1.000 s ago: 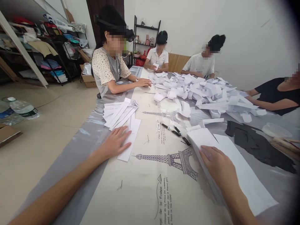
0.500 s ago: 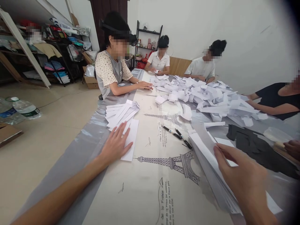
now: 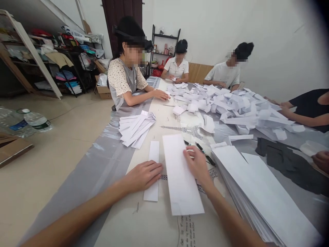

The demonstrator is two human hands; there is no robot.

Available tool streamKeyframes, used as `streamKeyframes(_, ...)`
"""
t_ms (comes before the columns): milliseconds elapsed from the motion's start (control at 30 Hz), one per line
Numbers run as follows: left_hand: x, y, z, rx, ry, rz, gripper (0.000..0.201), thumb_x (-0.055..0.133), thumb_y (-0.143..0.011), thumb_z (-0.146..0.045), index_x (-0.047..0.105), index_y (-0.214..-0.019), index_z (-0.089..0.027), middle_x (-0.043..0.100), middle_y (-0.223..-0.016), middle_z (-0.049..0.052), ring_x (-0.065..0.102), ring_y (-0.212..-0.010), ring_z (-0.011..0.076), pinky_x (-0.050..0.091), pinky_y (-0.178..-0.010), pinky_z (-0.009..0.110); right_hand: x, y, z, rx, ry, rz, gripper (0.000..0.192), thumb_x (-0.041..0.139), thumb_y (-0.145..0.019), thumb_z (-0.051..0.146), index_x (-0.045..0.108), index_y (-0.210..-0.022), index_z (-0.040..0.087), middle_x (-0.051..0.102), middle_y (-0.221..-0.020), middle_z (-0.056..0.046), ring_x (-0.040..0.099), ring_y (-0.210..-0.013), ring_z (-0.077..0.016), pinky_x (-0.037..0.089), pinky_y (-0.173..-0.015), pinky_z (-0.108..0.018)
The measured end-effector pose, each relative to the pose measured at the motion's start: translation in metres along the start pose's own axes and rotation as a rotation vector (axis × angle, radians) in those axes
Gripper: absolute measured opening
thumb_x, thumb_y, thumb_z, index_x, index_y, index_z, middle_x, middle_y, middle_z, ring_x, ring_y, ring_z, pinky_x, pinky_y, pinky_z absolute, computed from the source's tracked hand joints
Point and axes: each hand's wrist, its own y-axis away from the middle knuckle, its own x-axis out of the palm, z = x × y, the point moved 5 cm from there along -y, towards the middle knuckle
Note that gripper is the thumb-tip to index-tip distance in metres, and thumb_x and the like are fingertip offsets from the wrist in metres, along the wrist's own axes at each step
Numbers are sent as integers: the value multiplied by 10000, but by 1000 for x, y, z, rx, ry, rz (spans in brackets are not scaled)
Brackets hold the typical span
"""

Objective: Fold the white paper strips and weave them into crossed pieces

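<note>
My left hand lies over a narrow white paper strip, its fingers resting across it. Beside that strip, my right hand pinches the right edge of a larger rectangular sheet of paper. The sheet is held over the printed tablecloth and hides part of an Eiffel Tower picture. A thick stack of white paper stands right of my right forearm. Beyond my left hand, a fanned pile of paper strips rests near the table's left side.
Black pens lie just beyond my right hand. A big heap of folded white paper covers the far right. Dark cloth lies by the stack. Several people sit around the table; one is at the left edge.
My right hand has carried a sheet from the stack leftward to the middle. My left hand has shifted right and nearer, and the paper strip under it has also moved nearer.
</note>
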Motion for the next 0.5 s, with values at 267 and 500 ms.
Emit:
streamKeyframes(267, 11, -20, 5, -49, -44, 64, 398, 459, -1076, -362, 524, -1399, -140, 569, -1446, 185, 540, -1342, 330, 477, -1081, 516, 34, 10, -28, 34, 33, 131, 306, 505, -922, 453, 590, -1079, 205, 631, -662, 13, 550, -557, -185, 445, -595, -305)
streamKeyframes(500, 22, -27, 5, -99, 11, 105, 466, 512, -1035, -433, 524, -1428, -183, 575, -1410, 172, 531, -1308, 340, 433, -1084, 531, 36, 20, -22, -19, 238, 218, 537, 636, -842, 384, 577, -1328, 163, 688, -1001, -91, 625, -781, -237, 512, -768, -380)
